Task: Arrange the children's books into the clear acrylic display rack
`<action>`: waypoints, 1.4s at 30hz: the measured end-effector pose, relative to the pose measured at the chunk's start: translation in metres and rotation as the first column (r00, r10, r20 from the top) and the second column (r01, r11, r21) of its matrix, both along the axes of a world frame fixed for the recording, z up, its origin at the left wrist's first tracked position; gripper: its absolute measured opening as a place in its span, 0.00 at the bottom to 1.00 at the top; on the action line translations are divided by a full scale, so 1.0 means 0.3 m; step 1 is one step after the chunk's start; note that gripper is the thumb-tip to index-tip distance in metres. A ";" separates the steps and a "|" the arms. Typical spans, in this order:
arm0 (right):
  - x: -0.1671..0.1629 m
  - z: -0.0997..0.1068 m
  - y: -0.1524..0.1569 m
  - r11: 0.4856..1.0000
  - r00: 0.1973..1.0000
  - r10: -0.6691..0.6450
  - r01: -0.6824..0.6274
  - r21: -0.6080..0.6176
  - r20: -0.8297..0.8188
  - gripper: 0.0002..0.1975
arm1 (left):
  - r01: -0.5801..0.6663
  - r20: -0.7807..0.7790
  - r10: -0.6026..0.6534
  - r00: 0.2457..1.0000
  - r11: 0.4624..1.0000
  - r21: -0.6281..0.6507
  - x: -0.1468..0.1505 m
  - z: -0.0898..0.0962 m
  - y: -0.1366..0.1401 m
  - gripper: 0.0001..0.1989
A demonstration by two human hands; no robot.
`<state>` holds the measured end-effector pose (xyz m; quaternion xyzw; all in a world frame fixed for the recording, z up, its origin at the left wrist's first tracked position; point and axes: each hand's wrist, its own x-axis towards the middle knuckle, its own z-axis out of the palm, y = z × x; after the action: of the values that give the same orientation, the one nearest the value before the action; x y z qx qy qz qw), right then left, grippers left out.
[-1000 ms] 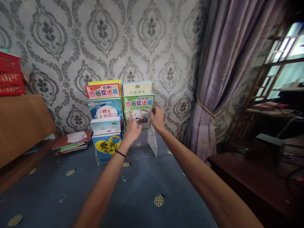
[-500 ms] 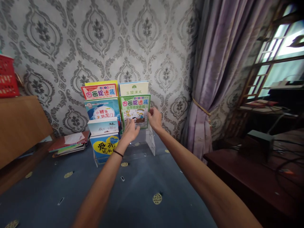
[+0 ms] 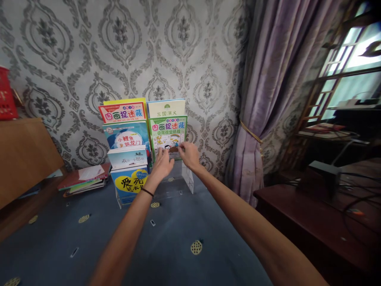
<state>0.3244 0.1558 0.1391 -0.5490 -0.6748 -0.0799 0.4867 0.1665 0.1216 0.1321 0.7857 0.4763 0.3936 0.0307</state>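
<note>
Green picture book (image 3: 168, 132): stands near-upright in the clear rack (image 3: 188, 178), cover facing the wearer; clock positions below are taken about this book as viewed. Nearest, at 6 o'clock, lies the blue printed cloth (image 3: 172, 246) that carries the rack. At 8 o'clock, in the front row, stands the yellow-heart book (image 3: 126, 184); the pale book (image 3: 127, 157) shows just above and behind it. The left hand (image 3: 162, 165) is at 7 o'clock, fingers extended and loosely spread over the lower cover, apparently in contact. The right hand (image 3: 190, 155) is at 4 o'clock, fingers curled with tips drawn together close to the lower cover; whether they pinch the book cannot be told. Farther back, the carp book (image 3: 127, 137) stands at 9 o'clock, the red-topped book (image 3: 123, 113) at 10 o'clock and the cream book (image 3: 166, 108) behind at 12 o'clock, with the patterned wall (image 3: 163, 47) beyond. Step in hand, as judged: seating and aligning the book in its tier. Its lower edge is partly hidden, so full seating cannot be confirmed. The next move would call for light, even pressure from both sides until the base bears on the rack, then release without tipping the cover forward.
</note>
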 end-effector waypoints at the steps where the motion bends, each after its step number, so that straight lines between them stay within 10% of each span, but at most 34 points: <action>1: -0.006 -0.002 -0.008 1.000 1.000 0.000 0.000 -0.013 0.030 0.07 | -0.006 -0.007 0.006 1.000 1.000 -0.004 0.001 -0.002 -0.002 0.20; 20: -0.036 0.018 -0.072 0.986 0.976 -0.064 0.095 -0.140 0.209 0.13 | -0.019 -0.082 0.020 0.996 1.000 0.016 -0.026 -0.021 0.002 0.18; 42: -0.019 -0.076 -0.047 0.993 0.999 -0.033 0.028 0.114 0.042 0.13 | -0.016 -0.167 0.017 0.986 1.000 0.009 -0.032 -0.005 -0.100 0.18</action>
<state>0.3186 0.1416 0.1165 -0.5289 -0.6713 -0.1373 0.5007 0.1569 0.0916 0.1306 0.8119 0.4824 0.3285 -0.0155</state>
